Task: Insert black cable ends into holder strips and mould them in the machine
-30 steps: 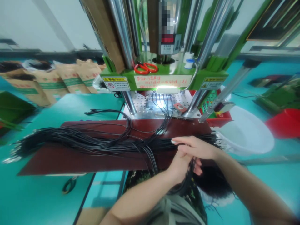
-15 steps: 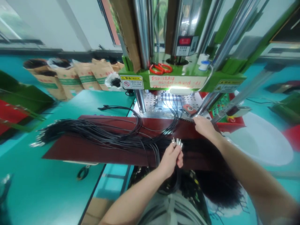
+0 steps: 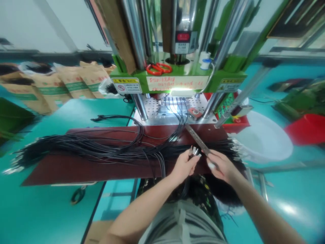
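Observation:
My left hand [image 3: 183, 166] is closed around several black cables, whose silvery metal ends [image 3: 195, 152] stick up past the thumb and fingers. My right hand [image 3: 221, 166] grips the near end of a long, narrow metal bar [image 3: 197, 138] that slants away toward the press. Small marks or slots run along the bar; its exact kind is unclear. Both hands are close together above a dark red board [image 3: 86, 169]. Across this board lies a thick bundle of black cables [image 3: 101, 144]. A few cables lead into the lit metal fixture [image 3: 175, 106] under the press.
A green press [image 3: 132, 73] with steel columns stands ahead, red-handled scissors [image 3: 159, 68] on its plate. An orange-red block [image 3: 195, 113] sits on the perforated bed. To the right are a red tray [image 3: 235, 127] and a white round tub [image 3: 266, 139]. Paper sacks [image 3: 69, 81] stand back left.
My right hand has come back from the press bed's front right edge toward my left hand, bringing the metal bar. My left hand still holds the cables. The view has shifted right.

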`<act>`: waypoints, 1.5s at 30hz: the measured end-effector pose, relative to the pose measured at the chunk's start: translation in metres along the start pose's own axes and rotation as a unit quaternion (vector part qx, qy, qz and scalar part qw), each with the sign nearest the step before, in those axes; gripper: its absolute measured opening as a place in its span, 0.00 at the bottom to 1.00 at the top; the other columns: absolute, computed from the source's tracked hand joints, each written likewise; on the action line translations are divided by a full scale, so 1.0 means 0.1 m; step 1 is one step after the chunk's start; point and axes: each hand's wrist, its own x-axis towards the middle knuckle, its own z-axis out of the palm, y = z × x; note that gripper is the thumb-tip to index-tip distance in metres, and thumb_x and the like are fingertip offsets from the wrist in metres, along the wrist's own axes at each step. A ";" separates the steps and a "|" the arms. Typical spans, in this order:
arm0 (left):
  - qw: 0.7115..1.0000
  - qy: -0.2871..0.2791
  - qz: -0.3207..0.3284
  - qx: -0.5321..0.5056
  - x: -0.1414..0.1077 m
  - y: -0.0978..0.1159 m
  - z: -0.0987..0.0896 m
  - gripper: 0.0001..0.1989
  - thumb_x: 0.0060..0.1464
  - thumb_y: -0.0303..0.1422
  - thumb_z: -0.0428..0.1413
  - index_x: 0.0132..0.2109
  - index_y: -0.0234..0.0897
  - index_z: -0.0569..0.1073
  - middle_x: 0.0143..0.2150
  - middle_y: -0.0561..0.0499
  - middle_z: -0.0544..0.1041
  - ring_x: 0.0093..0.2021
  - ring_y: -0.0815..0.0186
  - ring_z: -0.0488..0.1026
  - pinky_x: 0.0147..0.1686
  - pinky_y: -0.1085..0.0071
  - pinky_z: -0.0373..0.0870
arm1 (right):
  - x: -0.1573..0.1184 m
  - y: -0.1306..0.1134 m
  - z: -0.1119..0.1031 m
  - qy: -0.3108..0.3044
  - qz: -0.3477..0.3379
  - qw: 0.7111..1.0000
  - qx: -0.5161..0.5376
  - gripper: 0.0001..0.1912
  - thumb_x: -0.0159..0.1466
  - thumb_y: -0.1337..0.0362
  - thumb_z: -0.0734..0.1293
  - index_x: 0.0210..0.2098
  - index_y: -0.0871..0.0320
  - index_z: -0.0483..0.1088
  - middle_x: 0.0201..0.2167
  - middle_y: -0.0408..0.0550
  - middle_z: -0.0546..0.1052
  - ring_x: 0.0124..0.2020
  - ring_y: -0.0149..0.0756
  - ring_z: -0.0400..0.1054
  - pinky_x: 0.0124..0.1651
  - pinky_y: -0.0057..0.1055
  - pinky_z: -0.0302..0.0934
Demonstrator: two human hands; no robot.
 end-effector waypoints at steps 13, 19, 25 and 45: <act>0.996 -0.047 -0.026 0.075 0.10 -0.03 0.18 0.11 0.48 0.38 0.56 0.29 0.35 0.65 0.15 0.60 0.60 0.14 0.78 0.53 0.15 0.78 0.49 | -0.10 0.13 0.08 0.057 -0.079 0.995 -0.031 0.23 0.62 0.49 0.58 0.50 0.57 0.65 0.13 0.36 0.61 0.09 0.22 0.47 0.10 0.20 0.42; 0.994 -0.035 -0.009 0.105 0.11 -0.04 0.16 0.10 0.49 0.37 0.54 0.29 0.35 0.65 0.18 0.59 0.63 0.16 0.76 0.57 0.18 0.77 0.55 | -0.13 0.12 0.14 0.085 -0.084 0.989 -0.091 0.24 0.61 0.49 0.59 0.51 0.57 0.66 0.16 0.40 0.64 0.13 0.25 0.53 0.11 0.21 0.46; 0.997 0.072 0.028 0.006 0.12 0.02 0.09 0.14 0.55 0.44 0.48 0.34 0.37 0.63 0.19 0.60 0.59 0.16 0.76 0.55 0.15 0.78 0.54 | -0.07 0.18 0.07 0.092 -0.069 0.992 0.054 0.26 0.60 0.52 0.62 0.55 0.54 0.61 0.16 0.36 0.62 0.10 0.20 0.47 0.10 0.19 0.41; 0.999 0.000 -0.026 0.033 0.11 0.02 0.14 0.13 0.51 0.41 0.53 0.30 0.37 0.60 0.19 0.62 0.53 0.17 0.78 0.48 0.16 0.79 0.45 | -0.05 0.20 0.03 0.069 -0.044 0.990 0.113 0.29 0.59 0.54 0.64 0.57 0.59 0.60 0.13 0.35 0.62 0.08 0.19 0.46 0.10 0.18 0.38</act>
